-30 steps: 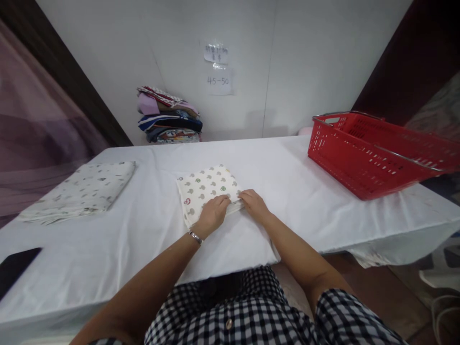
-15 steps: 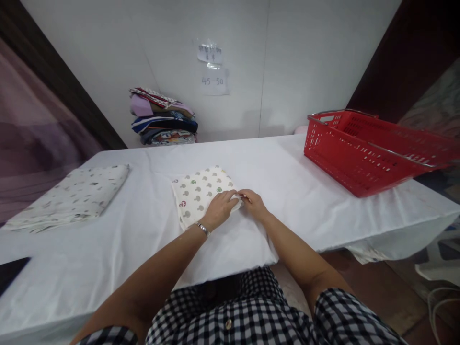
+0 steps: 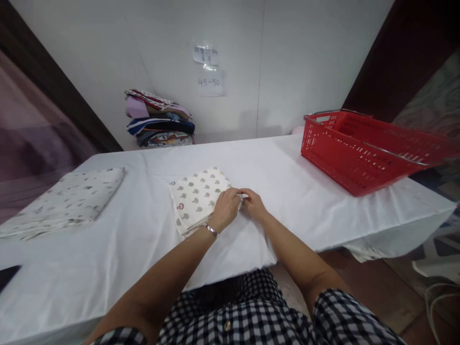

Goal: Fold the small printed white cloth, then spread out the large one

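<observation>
On my feed, a bare stretch of table (image 3: 271,167) lay open between the mushroom-print cloth (image 3: 197,196) and the red basket (image 3: 341,163), whose raised side blocked the way farther right. I had another gap left of that cloth, bounded by the folded cloth (image 3: 86,191), while the left hand (image 3: 227,209) and right hand (image 3: 255,205) crowded its right corner.

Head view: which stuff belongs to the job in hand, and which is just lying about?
In the job:
- folded mushroom-print cloth
- left grip and right grip, both at its right edge
- white-covered table beneath

Apparently just lying about:
- other folded printed cloth, left
- dark flat object, left edge
- red basket, right
- fabric stack by the wall
</observation>
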`<state>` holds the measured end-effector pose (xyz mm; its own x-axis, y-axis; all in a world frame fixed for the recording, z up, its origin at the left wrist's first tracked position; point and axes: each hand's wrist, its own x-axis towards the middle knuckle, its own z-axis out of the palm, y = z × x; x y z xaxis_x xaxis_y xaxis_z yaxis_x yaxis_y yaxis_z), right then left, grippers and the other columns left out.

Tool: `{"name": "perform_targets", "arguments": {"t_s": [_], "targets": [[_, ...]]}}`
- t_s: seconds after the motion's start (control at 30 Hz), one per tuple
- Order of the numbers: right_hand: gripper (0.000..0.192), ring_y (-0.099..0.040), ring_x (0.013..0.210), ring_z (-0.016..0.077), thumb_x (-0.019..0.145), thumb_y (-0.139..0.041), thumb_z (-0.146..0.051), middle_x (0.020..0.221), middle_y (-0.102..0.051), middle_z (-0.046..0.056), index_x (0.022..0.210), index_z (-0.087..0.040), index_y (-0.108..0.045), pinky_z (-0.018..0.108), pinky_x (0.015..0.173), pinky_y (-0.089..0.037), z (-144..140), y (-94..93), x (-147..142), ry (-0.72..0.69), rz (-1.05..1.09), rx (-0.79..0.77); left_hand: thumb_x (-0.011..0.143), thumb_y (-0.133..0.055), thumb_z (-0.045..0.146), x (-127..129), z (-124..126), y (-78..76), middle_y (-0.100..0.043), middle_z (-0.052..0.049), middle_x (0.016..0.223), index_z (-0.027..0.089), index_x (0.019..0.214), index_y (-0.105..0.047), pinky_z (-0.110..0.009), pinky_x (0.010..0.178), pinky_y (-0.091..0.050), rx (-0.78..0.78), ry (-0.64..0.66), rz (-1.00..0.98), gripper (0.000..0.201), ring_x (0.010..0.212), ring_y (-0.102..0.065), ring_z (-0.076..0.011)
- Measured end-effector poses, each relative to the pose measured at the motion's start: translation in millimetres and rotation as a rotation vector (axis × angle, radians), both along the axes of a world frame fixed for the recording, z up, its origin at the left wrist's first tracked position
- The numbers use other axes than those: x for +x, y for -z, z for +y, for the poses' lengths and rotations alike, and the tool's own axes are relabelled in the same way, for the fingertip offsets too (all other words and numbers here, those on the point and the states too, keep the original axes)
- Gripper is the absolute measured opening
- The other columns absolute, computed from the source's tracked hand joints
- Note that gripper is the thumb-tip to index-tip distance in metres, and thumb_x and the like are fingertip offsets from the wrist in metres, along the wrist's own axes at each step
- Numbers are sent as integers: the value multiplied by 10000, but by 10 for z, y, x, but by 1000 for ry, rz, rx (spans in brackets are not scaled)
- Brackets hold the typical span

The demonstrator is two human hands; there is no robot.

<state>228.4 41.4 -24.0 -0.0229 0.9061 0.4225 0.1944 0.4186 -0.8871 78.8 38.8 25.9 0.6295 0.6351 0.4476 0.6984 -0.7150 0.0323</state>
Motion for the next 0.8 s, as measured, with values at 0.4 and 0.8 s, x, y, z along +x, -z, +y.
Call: {"name": "perform_targets", "arguments": {"t_s": [0.4,0.8], "targets": [[127,-549,704,129,705,-571,-225,780,-607,-15,822,-203,-616,244,625,-432,-79,-66,135,57,-206,-130,895,-450,158,-92,-28,116,-573,-93,1205,198,938,-633,-405,911,-426,-32,-23,-84,192,1125,-501,-236],[98,-497,649,112,765,-561,-257,745,-575,-26,833,-198,-602,239,624,-398,-94,-76,132,11,-289,-112,899,-448,179,-57,-16,136,-583,-85,1188,191,896,-627,-387,931,-427,-84,-16,-176,180,1106,-512,-219]]}}
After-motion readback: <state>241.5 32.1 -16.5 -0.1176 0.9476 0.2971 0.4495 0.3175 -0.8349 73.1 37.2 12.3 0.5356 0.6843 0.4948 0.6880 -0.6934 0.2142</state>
